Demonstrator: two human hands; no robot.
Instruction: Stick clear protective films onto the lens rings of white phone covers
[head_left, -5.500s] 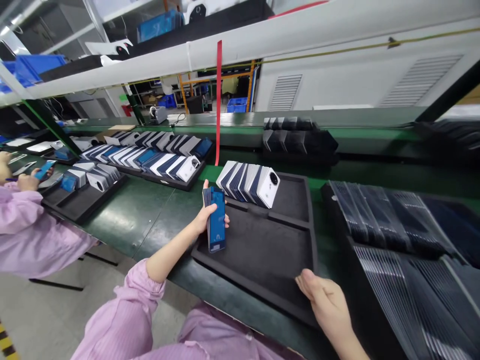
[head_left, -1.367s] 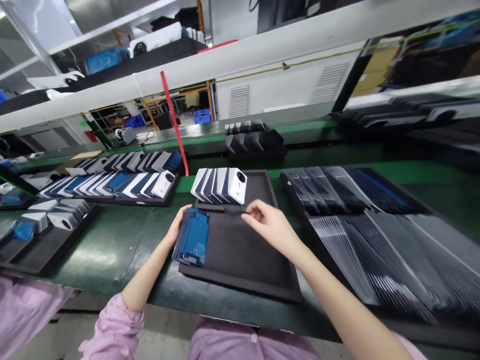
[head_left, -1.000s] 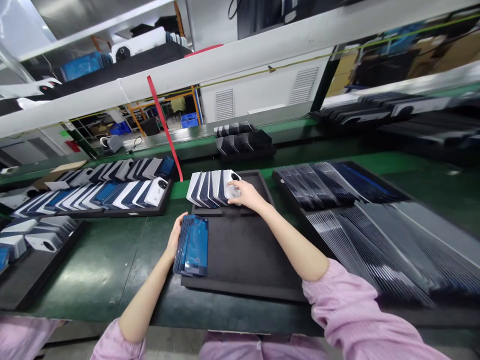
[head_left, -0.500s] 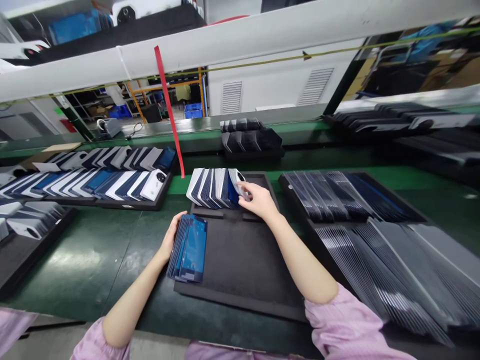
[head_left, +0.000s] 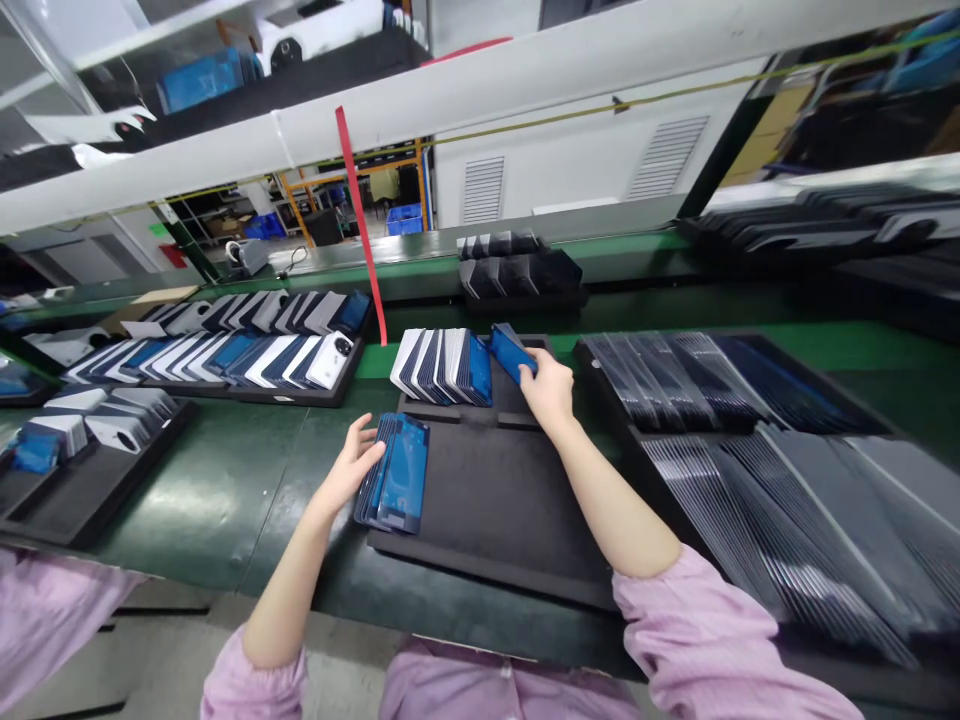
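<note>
A phone back panel (head_left: 511,350) with its blue face showing is pinched in my right hand (head_left: 550,388), tilted above the rear of the black foam tray (head_left: 495,500). Just left of it, a leaning row of white and dark panels (head_left: 431,365) ends in a blue-faced one. My left hand (head_left: 351,468) is at the left edge of a fanned stack of blue-faced panels (head_left: 403,475), lying on the tray's front left. Its thumb rests on the stack and its fingers are spread apart.
To the right, black trays hold rows of clear-edged dark sheets (head_left: 787,520). Trays of white and blue panels (head_left: 262,360) stand left, and another tray (head_left: 112,490) lies nearer. A red strip (head_left: 361,225) hangs from the white rail (head_left: 465,100). A pink sleeve (head_left: 52,620) shows at lower left.
My right hand has lifted a panel off the row's right end and turned it so its blue face shows. My left thumb has come over the stack. The view has shifted.
</note>
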